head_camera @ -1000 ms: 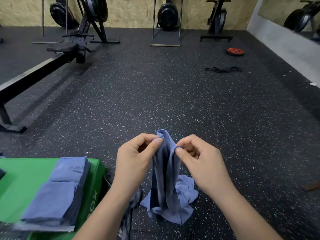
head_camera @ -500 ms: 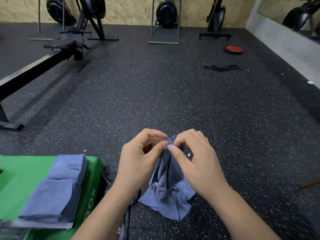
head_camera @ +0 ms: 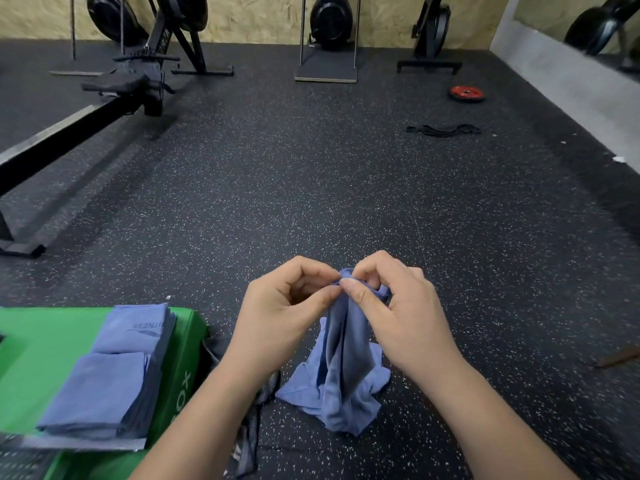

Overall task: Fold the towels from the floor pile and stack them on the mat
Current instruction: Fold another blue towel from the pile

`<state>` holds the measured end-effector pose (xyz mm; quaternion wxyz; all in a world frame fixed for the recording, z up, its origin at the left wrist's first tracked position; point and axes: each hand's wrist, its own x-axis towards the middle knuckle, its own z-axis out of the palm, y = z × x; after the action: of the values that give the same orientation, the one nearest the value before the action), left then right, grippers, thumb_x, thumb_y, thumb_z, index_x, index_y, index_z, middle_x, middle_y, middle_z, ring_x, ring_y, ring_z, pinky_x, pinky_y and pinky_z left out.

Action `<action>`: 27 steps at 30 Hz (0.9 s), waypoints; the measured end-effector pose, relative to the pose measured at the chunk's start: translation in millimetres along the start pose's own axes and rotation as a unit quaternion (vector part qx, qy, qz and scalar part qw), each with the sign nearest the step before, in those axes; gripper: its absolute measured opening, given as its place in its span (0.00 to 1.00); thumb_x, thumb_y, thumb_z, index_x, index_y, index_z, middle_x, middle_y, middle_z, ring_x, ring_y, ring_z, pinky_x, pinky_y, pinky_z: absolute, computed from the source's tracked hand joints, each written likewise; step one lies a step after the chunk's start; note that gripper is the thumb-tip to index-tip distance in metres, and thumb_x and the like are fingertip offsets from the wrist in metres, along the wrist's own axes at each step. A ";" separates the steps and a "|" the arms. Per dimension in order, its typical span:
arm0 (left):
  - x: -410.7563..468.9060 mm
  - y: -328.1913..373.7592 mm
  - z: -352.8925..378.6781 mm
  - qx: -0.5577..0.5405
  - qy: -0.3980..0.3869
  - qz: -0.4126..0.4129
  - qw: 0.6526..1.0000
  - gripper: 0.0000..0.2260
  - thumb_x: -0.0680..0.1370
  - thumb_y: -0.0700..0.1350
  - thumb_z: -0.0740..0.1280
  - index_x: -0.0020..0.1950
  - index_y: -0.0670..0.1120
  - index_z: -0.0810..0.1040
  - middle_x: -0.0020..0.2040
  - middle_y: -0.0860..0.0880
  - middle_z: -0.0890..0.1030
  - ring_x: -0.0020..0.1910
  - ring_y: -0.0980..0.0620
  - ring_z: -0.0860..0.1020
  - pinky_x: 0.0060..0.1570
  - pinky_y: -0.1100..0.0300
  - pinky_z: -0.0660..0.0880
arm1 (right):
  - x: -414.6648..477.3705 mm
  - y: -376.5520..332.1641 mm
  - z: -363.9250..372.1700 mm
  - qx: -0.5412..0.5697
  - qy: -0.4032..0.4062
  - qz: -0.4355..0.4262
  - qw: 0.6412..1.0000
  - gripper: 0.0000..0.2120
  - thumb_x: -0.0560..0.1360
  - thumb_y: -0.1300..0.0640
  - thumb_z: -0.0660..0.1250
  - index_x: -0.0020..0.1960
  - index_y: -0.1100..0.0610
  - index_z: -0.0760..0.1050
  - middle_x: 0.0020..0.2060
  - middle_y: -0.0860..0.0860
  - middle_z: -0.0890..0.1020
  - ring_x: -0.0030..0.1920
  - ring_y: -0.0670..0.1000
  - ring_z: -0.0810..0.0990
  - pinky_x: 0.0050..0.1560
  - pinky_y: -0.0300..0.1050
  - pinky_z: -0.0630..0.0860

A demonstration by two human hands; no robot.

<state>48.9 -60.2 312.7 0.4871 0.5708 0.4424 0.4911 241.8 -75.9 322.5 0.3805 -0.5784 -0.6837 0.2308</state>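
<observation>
Left hand [head_camera: 284, 306] and right hand [head_camera: 398, 313] are both curled, each pinching the top edge of one blue towel [head_camera: 343, 375] between thumb and forefinger, pinch points touching. The towel hangs straight down from the hands, long axis vertical and bunched, its lower end crumpled on the floor right of the green mat [head_camera: 41, 341]. The left hand is nearer the mat. Likely next: hands part along the edge. On the mat, the folded towels [head_camera: 114, 375] show two top faces; layers uncountable. One dark strap-like cloth [head_camera: 251, 427] lies between mat and towel.
</observation>
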 end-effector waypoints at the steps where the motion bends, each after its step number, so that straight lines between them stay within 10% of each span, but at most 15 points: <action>1: 0.5 0.0 -0.9 0.004 -0.001 0.003 1.000 0.10 0.79 0.34 0.76 0.51 0.49 0.87 0.48 0.46 0.89 0.48 0.45 0.87 0.53 0.49 0.84 | 0.3 0.5 -1.1 0.006 -0.005 0.004 1.000 0.07 0.82 0.41 0.70 0.50 0.43 0.78 0.43 0.42 0.79 0.53 0.45 0.73 0.49 0.40 0.70; 11: 8.8 2.3 -20.7 0.135 0.073 0.052 0.987 0.16 0.78 0.30 0.71 0.44 0.52 0.85 0.35 0.59 0.81 0.32 0.61 0.73 0.35 0.68 0.68 | 10.0 21.5 -13.2 -0.165 -0.052 -0.063 0.983 0.13 0.77 0.36 0.71 0.45 0.44 0.75 0.39 0.42 0.78 0.52 0.42 0.75 0.80 0.53 0.54; 17: 7.7 3.4 -18.2 0.207 0.093 0.069 0.971 0.12 0.78 0.33 0.72 0.45 0.51 0.82 0.33 0.60 0.79 0.30 0.60 0.73 0.36 0.70 0.69 | 9.5 14.7 -12.5 -0.155 0.053 -0.130 0.978 0.12 0.83 0.42 0.67 0.45 0.47 0.78 0.37 0.42 0.77 0.48 0.46 0.76 0.71 0.53 0.63; 27: 13.2 -10.6 -18.7 0.100 0.042 -0.011 0.994 0.08 0.74 0.42 0.70 0.48 0.52 0.86 0.42 0.47 0.86 0.40 0.47 0.80 0.45 0.39 0.80 | 10.2 17.3 -9.2 -0.148 0.073 -0.137 0.977 0.09 0.83 0.43 0.68 0.49 0.46 0.82 0.39 0.39 0.78 0.46 0.47 0.76 0.62 0.53 0.66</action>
<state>31.8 -43.6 304.7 0.4144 0.5905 0.5153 0.4627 259.2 -63.3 317.6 0.3672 -0.5445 -0.7535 0.0302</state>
